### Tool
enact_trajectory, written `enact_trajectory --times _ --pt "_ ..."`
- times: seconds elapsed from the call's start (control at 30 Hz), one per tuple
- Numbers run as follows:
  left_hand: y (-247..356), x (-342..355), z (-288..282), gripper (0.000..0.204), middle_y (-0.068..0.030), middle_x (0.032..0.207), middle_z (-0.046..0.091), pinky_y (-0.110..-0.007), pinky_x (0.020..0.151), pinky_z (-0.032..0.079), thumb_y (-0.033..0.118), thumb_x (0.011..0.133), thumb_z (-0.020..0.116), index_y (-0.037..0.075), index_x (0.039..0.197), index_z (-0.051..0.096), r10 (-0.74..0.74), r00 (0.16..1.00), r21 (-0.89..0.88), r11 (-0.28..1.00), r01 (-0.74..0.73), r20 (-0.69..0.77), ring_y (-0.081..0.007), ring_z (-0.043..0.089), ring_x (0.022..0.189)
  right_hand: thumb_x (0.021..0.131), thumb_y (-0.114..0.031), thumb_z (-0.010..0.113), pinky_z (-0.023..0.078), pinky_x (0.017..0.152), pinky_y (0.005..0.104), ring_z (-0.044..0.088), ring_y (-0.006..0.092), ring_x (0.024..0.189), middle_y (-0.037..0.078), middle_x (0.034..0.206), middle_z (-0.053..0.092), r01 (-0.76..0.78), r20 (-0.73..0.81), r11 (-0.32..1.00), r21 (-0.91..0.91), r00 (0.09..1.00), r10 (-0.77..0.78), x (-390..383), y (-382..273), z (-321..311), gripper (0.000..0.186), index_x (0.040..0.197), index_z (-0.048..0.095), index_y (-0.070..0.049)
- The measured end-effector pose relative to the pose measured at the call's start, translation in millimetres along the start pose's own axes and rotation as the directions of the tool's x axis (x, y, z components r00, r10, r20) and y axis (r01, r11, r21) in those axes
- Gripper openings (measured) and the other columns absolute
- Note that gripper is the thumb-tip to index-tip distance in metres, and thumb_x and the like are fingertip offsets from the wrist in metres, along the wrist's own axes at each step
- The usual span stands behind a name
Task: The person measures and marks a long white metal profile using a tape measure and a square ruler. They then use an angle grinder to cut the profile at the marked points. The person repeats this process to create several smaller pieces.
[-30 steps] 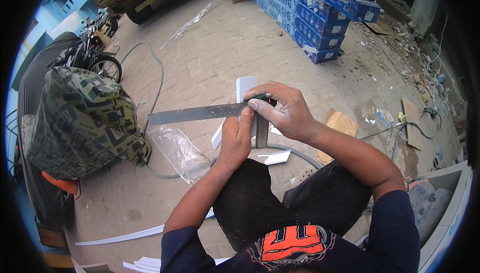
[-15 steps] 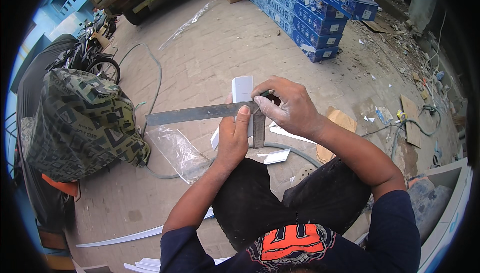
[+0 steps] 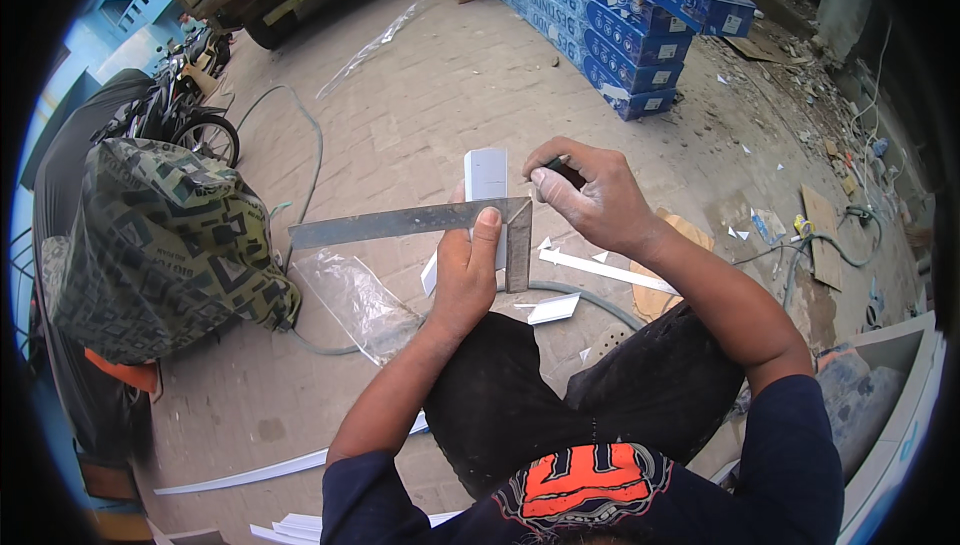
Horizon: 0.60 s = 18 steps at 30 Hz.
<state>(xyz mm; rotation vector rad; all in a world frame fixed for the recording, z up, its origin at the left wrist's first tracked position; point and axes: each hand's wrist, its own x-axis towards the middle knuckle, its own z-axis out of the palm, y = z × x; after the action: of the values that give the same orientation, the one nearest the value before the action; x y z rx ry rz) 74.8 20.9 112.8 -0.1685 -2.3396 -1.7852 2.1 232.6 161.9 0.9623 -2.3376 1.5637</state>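
Observation:
A metal try square (image 3: 385, 226) lies across a white plastic trim strip (image 3: 486, 173), its long blade reaching left and its short thick arm hanging down beside the strip. My left hand (image 3: 466, 275) is closed around both, thumb pressed on the blade and fingers behind the strip. Faint lines mark the strip's face above the blade. Just right of the square's corner, my right hand (image 3: 600, 203) is lifted off the strip. It pinches a slim dark pencil (image 3: 562, 167), mostly hidden by the fingers.
White offcuts (image 3: 553, 309) and a long white strip (image 3: 610, 271) litter the paving, near brown cardboard (image 3: 655, 290). A grey hose (image 3: 312, 135) winds across the ground past clear plastic film (image 3: 355, 300). A patterned cover (image 3: 165, 245) stands left; blue boxes (image 3: 635, 75) are stacked far right.
My right hand has drawn away from the square's corner, a little up and to the right, with the pencil. My left hand still grips the square and strip.

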Motion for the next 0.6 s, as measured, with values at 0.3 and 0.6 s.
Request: enact_trajectory --times 0.3,0.6 --pt "2 7 1 0.072 -0.0195 0.146 0.057 -0.042 0.115 0.045 0.040 0.118 0.051 -0.003 0.169 0.025 -0.029 0.996 -0.207 0.978 0.011 -0.082 -0.0259 0.056 0.135 0.111 -0.031 0.066 0.064 0.077 0.0325 0.071 0.0155 0.093 0.010 0.106 0.071 -0.436 0.333 0.778 0.453 0.892 0.306 -17 23 39 0.038 0.123 0.071 0.004" --pt "0 11 -2 0.065 -0.0209 0.152 0.052 -0.043 0.121 0.041 0.026 0.113 0.062 -0.003 0.163 0.031 0.018 0.998 -0.337 0.941 -0.039 -0.067 -0.0270 0.052 0.141 0.112 -0.030 0.064 0.061 0.075 0.0323 0.071 0.0142 0.089 0.007 0.103 0.071 -0.367 0.222 0.798 0.478 0.929 0.295 -12 27 41 0.035 0.123 0.069 0.002"
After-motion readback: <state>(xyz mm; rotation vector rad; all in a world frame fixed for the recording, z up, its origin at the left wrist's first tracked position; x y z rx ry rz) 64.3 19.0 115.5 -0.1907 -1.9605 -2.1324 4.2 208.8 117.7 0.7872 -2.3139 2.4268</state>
